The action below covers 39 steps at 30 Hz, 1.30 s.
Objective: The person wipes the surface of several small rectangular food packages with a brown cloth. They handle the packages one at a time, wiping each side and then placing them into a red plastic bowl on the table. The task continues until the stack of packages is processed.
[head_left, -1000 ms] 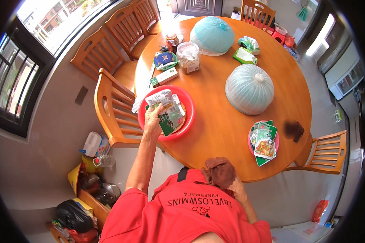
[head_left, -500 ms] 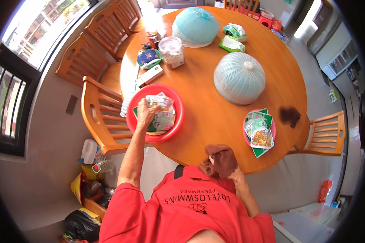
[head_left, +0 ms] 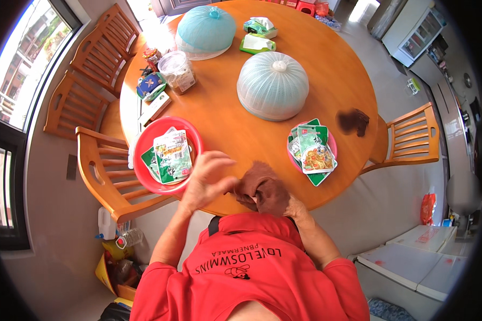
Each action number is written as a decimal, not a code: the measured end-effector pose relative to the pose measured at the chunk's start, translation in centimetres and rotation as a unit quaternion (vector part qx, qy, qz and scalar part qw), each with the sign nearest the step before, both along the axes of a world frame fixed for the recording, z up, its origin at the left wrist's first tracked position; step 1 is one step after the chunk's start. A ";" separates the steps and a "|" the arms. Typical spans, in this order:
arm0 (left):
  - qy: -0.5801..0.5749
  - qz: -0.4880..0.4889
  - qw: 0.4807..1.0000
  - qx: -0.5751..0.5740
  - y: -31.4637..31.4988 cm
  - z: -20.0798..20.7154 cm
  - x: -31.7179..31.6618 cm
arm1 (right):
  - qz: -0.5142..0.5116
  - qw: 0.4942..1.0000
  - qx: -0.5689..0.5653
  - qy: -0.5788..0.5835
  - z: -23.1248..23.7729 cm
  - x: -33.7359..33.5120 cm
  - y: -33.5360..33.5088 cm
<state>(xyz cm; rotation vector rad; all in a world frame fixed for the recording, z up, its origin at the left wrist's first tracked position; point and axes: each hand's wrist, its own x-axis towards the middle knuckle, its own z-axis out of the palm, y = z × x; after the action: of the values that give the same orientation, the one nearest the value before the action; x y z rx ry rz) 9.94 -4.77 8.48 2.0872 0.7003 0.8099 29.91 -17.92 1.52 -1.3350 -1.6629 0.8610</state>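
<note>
Left hand point(head_left: 202, 181): forearm rises from the lower edge, wrist raised near the front edge of the surface point(head_left: 219, 120). Its fingers are parted and hold nothing; they point toward the right hand. Right hand point(head_left: 295, 206): forearm angles inward, in front of the shirt point(head_left: 251, 257). Its fingers grip a brown cloth point(head_left: 261, 187) that hides most of them.

Count: one red basin point(head_left: 144, 138), one pink dish point(head_left: 333, 143), two mesh covers point(head_left: 273, 88), two tissue packs point(head_left: 257, 44), one clear jar point(head_left: 178, 74). Basin packets point(head_left: 174, 155): at least two, overlapping. Dish packets point(head_left: 317, 152): at least two, stacked.

Position: the cloth lies just right of the left fingertips; contact cannot be determined. The basin is left of the left hand; the dish is beyond the right hand, to its right.
</note>
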 end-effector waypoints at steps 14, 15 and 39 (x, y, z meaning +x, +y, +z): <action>-0.146 -0.073 0.829 -0.535 -6.1 -3.9 4.0 | -0.063 0.876 -0.099 0.467 1.9 1.7 -3.8; -0.146 -0.097 0.843 -0.508 -6.6 -3.8 4.6 | -0.044 0.880 -0.113 0.460 1.7 1.8 -4.2; 0.261 0.195 0.938 0.116 -7.6 -9.2 25.1 | -0.145 0.917 -0.143 0.342 0.8 12.3 -10.9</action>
<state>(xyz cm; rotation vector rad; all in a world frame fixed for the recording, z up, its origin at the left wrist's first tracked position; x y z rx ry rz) 35.03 -12.38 -0.68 2.4461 1.3986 0.5553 42.19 -28.84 2.30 -1.2259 -0.7953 1.2418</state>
